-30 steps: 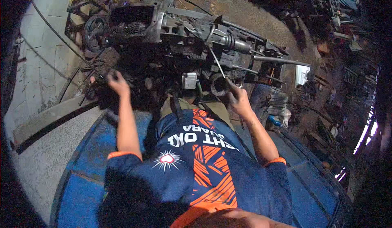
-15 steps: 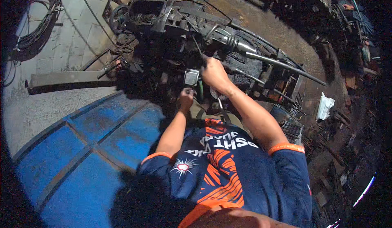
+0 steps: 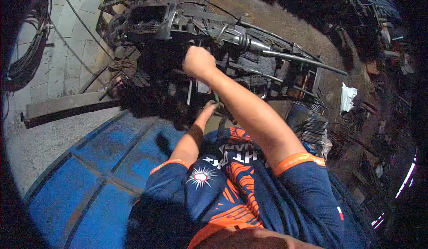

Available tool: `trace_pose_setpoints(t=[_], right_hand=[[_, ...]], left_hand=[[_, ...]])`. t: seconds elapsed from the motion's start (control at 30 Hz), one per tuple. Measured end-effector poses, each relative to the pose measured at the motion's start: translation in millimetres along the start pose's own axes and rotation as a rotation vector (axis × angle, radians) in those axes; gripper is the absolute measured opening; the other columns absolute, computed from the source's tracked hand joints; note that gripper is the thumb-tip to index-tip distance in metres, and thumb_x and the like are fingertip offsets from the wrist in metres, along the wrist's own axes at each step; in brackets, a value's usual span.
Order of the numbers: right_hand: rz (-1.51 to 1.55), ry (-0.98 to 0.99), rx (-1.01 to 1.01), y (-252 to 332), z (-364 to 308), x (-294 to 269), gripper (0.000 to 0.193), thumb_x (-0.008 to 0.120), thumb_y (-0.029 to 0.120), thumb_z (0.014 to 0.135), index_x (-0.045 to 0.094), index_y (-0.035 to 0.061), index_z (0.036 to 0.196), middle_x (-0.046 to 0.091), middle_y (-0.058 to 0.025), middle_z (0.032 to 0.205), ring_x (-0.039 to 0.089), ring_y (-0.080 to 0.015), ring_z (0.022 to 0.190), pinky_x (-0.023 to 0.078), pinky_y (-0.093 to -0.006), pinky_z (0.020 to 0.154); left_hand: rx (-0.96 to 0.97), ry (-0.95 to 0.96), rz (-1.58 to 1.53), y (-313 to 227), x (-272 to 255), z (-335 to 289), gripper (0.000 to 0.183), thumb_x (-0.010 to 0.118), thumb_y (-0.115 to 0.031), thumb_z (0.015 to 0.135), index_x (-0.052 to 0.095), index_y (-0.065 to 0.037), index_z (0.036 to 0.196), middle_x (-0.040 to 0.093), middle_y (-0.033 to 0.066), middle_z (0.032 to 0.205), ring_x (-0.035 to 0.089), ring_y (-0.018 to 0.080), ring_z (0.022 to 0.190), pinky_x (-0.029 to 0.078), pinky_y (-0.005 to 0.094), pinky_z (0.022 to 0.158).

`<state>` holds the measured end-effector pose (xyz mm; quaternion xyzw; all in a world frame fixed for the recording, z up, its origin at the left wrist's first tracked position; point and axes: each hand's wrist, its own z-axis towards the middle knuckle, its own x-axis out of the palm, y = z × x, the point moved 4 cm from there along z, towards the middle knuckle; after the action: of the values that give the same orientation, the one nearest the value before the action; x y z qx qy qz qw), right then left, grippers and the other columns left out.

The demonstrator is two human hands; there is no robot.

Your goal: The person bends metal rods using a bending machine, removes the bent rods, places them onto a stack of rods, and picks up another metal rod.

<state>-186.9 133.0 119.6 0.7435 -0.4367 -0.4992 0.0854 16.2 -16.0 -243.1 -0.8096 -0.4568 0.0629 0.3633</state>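
Note:
My right hand [image 3: 198, 64] is closed in a fist over the dark machine assembly [image 3: 185, 24]. What it grips is mostly hidden by the fingers. A bright metal rod [image 3: 190, 93] shows just below the fist; whether it belongs to the held thing I cannot tell. Nearer to my body, my left hand [image 3: 208, 110] has its fingers curled in beside a green strip [image 3: 216, 97], its grip hidden. Between the two hands sits a silver metal block [image 3: 203, 87], partly covered by my right forearm.
A long metal bar [image 3: 307, 61] lies across the assembly's right part. Blue metal panels [image 3: 102, 173] lie at the lower left, with a steel beam [image 3: 71, 108] beyond. White crumpled material [image 3: 348, 97] rests at right, near stacked metal pieces [image 3: 314, 128]. Coiled cable [image 3: 33, 35] is at far left.
My right hand has moved left across the assembly, and its forearm now covers part of the silver block. My left hand has shifted slightly right and nearer. The whole view has drifted a little.

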Motion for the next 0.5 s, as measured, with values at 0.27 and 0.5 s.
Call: trace_pose_setpoints(t=[0.27, 0.5], right_hand=[[-0.095, -0.739, -0.409, -166, -83, -122, 0.030, 0.058, 0.032, 0.082, 0.062, 0.0083, 0.100, 0.063, -0.0162, 0.091, 0.059, -0.0358, 0.085, 0.046, -0.0420, 0.069], [-0.612, -0.597, 0.003, -383, -81, -213, 0.039, 0.043, 0.041, 0.089, 0.062, 0.0125, 0.108, 0.058, -0.0128, 0.112, 0.051, -0.0340, 0.108, 0.037, -0.0481, 0.092]], left_hand=[[-0.142, -0.089, -0.219, -21, 8, -42, 0.040, 0.062, -0.016, 0.080, 0.043, -0.010, 0.114, 0.058, 0.0081, 0.083, 0.057, 0.0175, 0.060, 0.049, 0.0296, 0.052], [0.273, -0.460, 0.035, -133, 54, -66, 0.056, 0.068, -0.019, 0.078, 0.037, -0.005, 0.123, 0.055, 0.0065, 0.091, 0.052, 0.0143, 0.070, 0.044, 0.0286, 0.062]])
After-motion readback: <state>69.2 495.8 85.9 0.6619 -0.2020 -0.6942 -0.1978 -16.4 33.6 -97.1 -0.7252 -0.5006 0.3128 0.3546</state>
